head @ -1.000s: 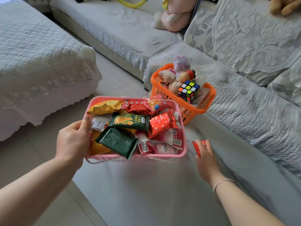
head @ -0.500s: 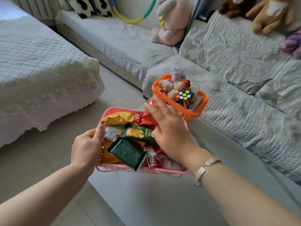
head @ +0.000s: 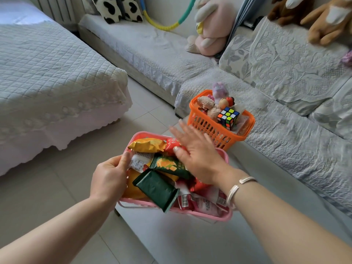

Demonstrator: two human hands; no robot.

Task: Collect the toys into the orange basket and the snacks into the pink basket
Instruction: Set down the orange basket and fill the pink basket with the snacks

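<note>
Here, glossy crinkled wrappers (head: 152,187) fill slatted pink basket (head: 219,216).

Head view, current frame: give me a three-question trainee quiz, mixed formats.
1. True or false: the multicoloured puzzle cube lies in the pink plastic basket.
2. Which hand grips that basket's rim? A) left hand B) right hand
3. Fill in: the right hand's fingers are ___ over the snack packets.

Key: 1 false, it sits in the orange plastic basket; 2 A; 3 spread open.
</note>
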